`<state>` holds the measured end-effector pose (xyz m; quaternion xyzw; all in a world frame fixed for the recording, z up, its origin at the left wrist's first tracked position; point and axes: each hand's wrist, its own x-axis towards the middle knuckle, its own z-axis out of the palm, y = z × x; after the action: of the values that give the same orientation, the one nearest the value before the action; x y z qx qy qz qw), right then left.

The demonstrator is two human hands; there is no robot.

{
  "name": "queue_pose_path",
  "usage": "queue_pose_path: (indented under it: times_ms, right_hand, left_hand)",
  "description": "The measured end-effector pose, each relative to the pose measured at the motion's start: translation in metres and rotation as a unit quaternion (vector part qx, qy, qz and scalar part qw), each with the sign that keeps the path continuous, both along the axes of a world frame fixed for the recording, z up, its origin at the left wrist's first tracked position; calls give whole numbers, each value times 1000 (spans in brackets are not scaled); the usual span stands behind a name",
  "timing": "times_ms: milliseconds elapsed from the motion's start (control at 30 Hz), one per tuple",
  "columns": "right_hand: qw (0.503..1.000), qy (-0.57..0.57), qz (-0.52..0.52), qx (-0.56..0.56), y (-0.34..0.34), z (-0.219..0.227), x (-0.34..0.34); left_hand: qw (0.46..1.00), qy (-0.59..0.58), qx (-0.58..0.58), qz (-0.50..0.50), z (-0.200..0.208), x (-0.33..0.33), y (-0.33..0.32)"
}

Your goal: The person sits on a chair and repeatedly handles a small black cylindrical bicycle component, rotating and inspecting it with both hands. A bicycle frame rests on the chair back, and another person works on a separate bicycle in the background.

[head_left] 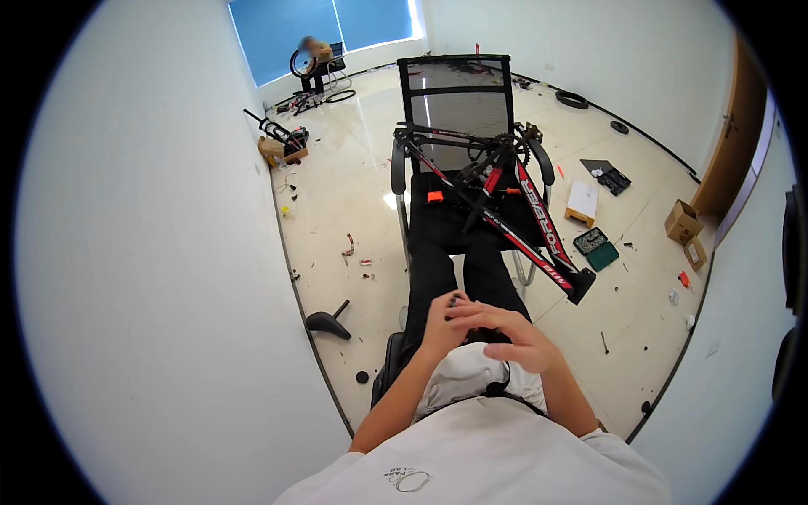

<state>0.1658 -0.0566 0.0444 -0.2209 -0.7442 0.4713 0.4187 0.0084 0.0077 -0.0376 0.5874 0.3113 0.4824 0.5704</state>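
Note:
Over my lap, my left hand (439, 330) has its fingers closed around a small dark part (454, 300), mostly hidden and too small to name. From the right, my right hand (515, 333) reaches across with its fingers stretched toward that part; its thumb stands apart. Whether the right fingertips touch the part or only the left fingers, I cannot tell. Ahead of my hands, a black, red and white bicycle frame (543, 215) lies tilted across the seat of a black mesh office chair (454, 160). A chainring (488, 156) shows at its far end.
Left on the floor lies a bicycle saddle (328, 324) with its post. To the right are an opened green case (601, 255), a white-topped box (582, 202), a black tool case (614, 180) and a cardboard box (683, 221). Far back, another person (316, 59) sits holding a wheel.

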Motion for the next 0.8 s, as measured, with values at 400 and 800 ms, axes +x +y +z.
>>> queue_pose_path:
  times_ms: [400, 800]
  right_hand:
    - [976, -211, -45, 1, 4, -13, -2]
    - [989, -36, -88, -115, 27, -40, 33]
  left_hand:
    - [973, -154, -111, 131, 44, -19, -1]
    - [980, 87, 42, -173, 36, 6, -28]
